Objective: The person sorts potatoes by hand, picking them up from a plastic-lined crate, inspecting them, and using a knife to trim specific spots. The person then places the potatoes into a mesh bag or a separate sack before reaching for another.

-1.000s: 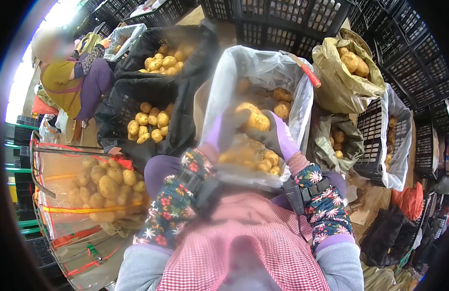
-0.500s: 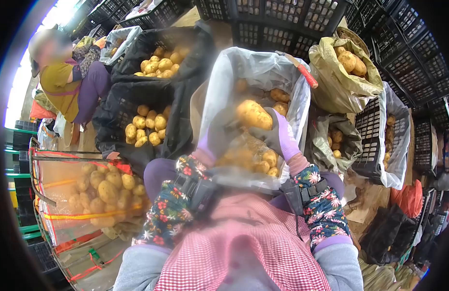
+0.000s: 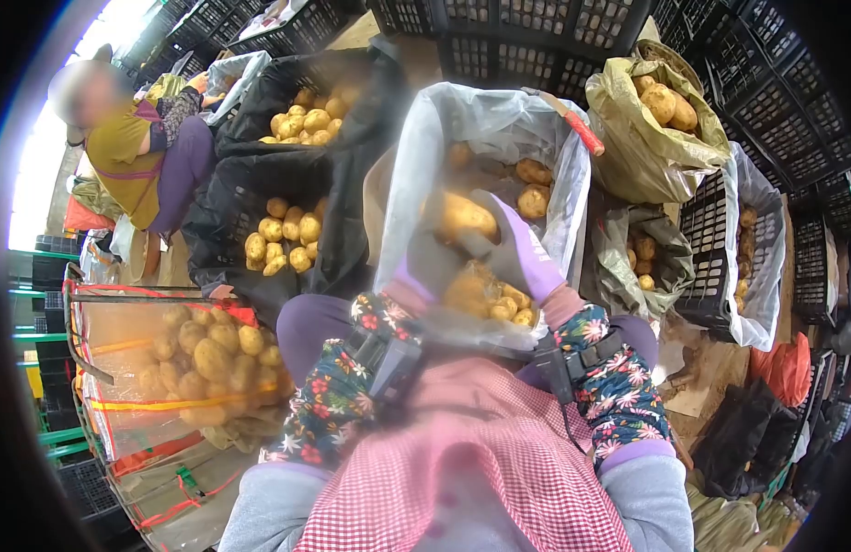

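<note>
Both my hands wear purple gloves with dark palms. Over a crate lined with clear plastic, my left hand and my right hand are closed round one large potato, left hand at its left side, right hand at its lower right. A blurred patch covers part of my left hand. Below and around them, several smaller potatoes lie inside the crate. A knife with a red handle rests on the crate's upper right rim.
Two black-lined crates with potatoes stand at the left, above a mesh bag of potatoes. At the right are an olive sack, a grey-green sack and a lined crate. Another person sits at the upper left.
The large potato has moved slightly left and down and lies more level between my hands. My right hand has shifted left over it, its fingers higher. The view has shifted slightly.
</note>
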A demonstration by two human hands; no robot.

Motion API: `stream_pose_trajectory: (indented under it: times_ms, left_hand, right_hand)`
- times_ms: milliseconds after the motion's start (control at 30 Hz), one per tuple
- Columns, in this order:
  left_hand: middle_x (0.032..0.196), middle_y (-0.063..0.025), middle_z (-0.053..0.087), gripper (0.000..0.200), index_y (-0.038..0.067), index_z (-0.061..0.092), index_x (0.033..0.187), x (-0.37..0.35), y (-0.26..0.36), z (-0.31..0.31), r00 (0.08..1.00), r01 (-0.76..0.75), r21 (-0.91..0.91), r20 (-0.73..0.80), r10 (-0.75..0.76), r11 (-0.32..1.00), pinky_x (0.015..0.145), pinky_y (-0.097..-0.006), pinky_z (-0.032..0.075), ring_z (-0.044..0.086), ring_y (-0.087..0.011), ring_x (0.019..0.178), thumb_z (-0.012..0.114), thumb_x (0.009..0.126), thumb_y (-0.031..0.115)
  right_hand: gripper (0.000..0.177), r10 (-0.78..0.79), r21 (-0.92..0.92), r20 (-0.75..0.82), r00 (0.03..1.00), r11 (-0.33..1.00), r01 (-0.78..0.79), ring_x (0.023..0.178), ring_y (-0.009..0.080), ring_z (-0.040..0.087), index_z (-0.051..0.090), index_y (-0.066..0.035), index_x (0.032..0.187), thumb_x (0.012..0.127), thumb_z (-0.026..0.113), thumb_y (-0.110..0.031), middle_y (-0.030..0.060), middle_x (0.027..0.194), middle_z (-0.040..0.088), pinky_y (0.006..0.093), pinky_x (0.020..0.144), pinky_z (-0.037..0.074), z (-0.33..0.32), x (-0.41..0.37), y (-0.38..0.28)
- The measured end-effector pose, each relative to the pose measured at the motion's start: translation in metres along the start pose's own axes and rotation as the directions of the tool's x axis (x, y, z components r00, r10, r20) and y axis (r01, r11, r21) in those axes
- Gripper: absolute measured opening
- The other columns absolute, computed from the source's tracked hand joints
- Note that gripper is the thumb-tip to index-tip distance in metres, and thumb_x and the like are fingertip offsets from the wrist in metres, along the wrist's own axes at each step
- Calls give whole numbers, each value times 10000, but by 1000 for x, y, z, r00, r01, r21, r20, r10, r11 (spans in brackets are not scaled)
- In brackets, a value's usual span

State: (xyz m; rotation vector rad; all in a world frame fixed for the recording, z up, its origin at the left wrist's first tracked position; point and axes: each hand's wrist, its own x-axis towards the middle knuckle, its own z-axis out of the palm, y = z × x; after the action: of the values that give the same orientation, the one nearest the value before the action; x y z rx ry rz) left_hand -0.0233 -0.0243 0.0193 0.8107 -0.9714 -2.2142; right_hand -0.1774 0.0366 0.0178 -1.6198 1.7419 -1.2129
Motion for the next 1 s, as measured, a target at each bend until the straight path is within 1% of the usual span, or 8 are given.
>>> stream_pose_trajectory:
  times_ms: [133, 267, 367, 467, 633, 733, 900, 1000]
  left_hand:
    - [1224, -165, 574, 658, -5, 502, 1283, 0, -14, 5, 996, -83, 152, -31, 89, 985, 974, -485, 519, 598, -298, 1145, 464, 972, 573]
    - [1179, -125, 636, 494, 11, 545, 1250, 17, -46, -29, 985, -125, 177, -96, 144, 976, 932, -383, 535, 641, -230, 1073, 683, 852, 269]
    - [1197, -128, 619, 521, 23, 532, 1268, -13, -11, 12, 924, -313, 599, 11, 383, 737, 925, -394, 539, 635, -242, 1081, 600, 907, 393]
    - [1185, -123, 614, 558, 42, 534, 1259, -3, -13, -8, 949, -228, 854, 86, 305, 467, 901, -404, 543, 632, -254, 1071, 526, 962, 514]
    - [1139, -100, 635, 551, 60, 546, 1240, 2, -10, -8, 984, -122, 191, -102, 143, 974, 876, -396, 549, 639, -251, 1039, 520, 961, 534]
    - [1146, -108, 632, 601, 48, 522, 1281, -11, 10, 3, 1000, -6, -275, -27, -2, 961, 903, -420, 543, 635, -267, 1046, 492, 966, 558]
    - [1139, -97, 604, 575, 66, 502, 1286, -9, 20, 6, 995, 33, -413, 95, 7, 910, 855, -374, 542, 621, -223, 1008, 517, 969, 545]
    - [1169, -108, 598, 554, 55, 482, 1315, -6, 13, 3, 982, 146, -383, 169, -87, 912, 887, -387, 530, 616, -237, 1044, 532, 979, 493]
  right_hand:
    - [386, 84, 290, 175, 981, 948, -133, 1062, 270, 628, 603, -29, 1256, 928, 571, -230, 163, 1230, 634, 357, 912, 499, -13, 5, 26]
    - [422, 459, 716, 371, 808, 413, -563, 1098, 174, 599, 573, -20, 1294, 935, 575, -242, 144, 1227, 627, 323, 899, 492, -26, 11, 6]
    - [555, 79, 280, 122, 989, 954, -110, 1132, 282, 598, 499, -27, 1353, 871, 668, -242, 194, 1263, 592, 369, 941, 479, -18, -3, -6]
    - [682, -214, -43, 80, 974, 975, 218, 1166, 376, 561, 463, -51, 1385, 786, 749, -211, 223, 1279, 570, 416, 982, 462, -19, -7, -10]
    - [666, -414, -427, 203, 887, 778, 461, 1177, 339, 569, 471, -21, 1376, 800, 757, -193, 191, 1257, 592, 396, 999, 457, -27, -10, -18]
    - [610, -101, 487, 194, 976, 874, -6, 1261, 211, 502, 457, 29, 1383, 874, 713, -187, 121, 1347, 548, 330, 1075, 381, -22, -11, -16]
    - [591, 354, 685, 271, 895, 583, -437, 1205, 189, 510, 435, 34, 1395, 908, 677, -196, 114, 1303, 542, 317, 1065, 381, -16, 6, -4]
    - [553, 62, 413, 161, 985, 902, -124, 1109, 216, 585, 503, -30, 1327, 869, 697, -270, 119, 1239, 610, 349, 960, 464, -11, 5, -11]
